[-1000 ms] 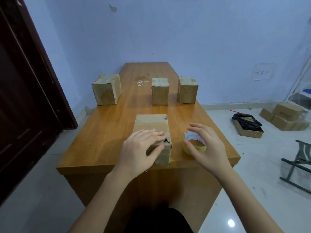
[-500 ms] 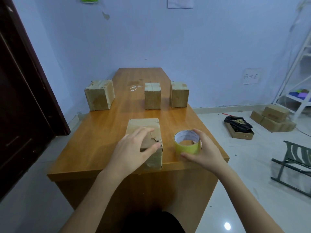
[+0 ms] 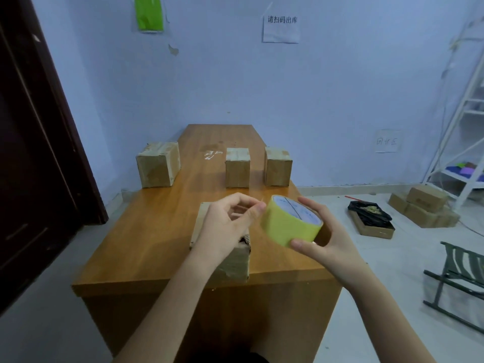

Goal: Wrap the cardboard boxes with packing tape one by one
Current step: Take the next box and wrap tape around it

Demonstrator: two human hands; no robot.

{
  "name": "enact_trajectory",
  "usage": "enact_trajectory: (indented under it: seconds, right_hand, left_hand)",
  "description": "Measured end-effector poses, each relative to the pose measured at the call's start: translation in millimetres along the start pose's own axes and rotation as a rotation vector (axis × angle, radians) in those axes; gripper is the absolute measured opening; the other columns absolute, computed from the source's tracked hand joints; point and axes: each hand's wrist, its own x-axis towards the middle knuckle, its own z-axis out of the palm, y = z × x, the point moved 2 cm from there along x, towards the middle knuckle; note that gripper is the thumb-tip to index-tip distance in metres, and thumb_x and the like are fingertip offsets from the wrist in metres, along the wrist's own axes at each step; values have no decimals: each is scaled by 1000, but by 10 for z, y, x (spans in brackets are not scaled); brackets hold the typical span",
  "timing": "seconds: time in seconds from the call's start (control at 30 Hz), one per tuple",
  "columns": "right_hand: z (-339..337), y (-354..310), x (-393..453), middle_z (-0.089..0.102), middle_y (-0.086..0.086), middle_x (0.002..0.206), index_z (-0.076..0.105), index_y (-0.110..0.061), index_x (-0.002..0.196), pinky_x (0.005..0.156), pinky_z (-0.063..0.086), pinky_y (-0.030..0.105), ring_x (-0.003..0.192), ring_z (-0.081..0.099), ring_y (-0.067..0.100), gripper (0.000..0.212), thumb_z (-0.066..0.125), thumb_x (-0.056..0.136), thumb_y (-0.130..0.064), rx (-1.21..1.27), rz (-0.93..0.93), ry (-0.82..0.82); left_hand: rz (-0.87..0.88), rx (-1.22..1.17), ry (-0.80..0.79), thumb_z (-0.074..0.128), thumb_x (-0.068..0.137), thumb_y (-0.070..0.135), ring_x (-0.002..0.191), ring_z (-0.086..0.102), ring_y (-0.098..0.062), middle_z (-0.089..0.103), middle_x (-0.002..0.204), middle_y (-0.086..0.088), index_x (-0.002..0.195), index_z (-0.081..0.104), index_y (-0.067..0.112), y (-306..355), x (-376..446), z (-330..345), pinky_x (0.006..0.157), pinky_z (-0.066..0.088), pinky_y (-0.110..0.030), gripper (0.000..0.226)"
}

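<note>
Between the two hands, above the tabletop (image 3: 146, 231): a roll of yellow packing tape (image 3: 290, 224).
The right hand (image 3: 324, 239) grips the smooth, glossy roll, its open core tilted up and leftward; the left hand (image 3: 230, 226) pinches at the roll's edge just beside it. Under the left hand lies a worn, torn-cornered cardboard box (image 3: 233, 260), long axis running away from the person.

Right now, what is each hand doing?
Left hand: fingertips pinched at the edge of the yellow packing tape roll; whether they hold the tape end cannot be told.
Right hand: holding that roll.
</note>
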Motion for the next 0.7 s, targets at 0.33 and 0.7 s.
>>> enact_trajectory:
  seconds: [0.33, 0.7]
  right_hand:
    - [264, 60, 20, 53, 1, 124, 43, -31, 131, 77, 53, 23, 108, 57, 16, 86, 58, 56, -70, 100, 92, 118]
    - [542, -21, 73, 54, -12, 108, 46, -33, 113, 69, 49, 13, 93, 55, -6, 71, 70, 56, -68, 183, -100, 312]
  left_hand:
    - [31, -27, 78, 50, 81, 52, 79, 62, -12, 63, 85, 3, 87, 56, 23, 25, -53, 103, 67, 54, -25, 30]
    - [-71, -32, 271, 52, 90, 38, 68, 63, -12, 65, 85, -1, 83, 55, 22, -58, -15, 77, 54, 51, -18, 17]
